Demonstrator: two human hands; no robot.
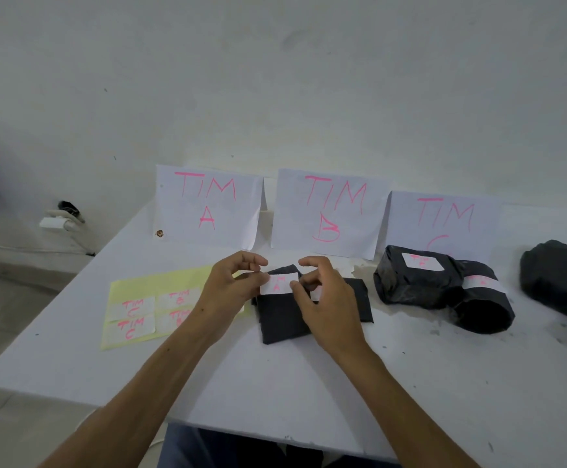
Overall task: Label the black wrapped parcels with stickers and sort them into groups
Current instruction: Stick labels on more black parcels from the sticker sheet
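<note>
Two hands, left hand (pixel 231 285) and right hand (pixel 322 298), pinch one white sticker (pixel 277 283) by its ends, fingers (pixel 293 287) narrowed on it. It hangs long axis across, just above the flat black parcel (pixel 280 319) lying at 6 o'clock below it on the worktop (pixel 410 383). No containers; two labelled parcels (pixel 420 278) sit at 3 o'clock.

White table (pixel 309 383) carries black parcels (pixel 417 280), yellow sticker sheet (pixel 147 292), paper signs (pixel 207 207).
</note>
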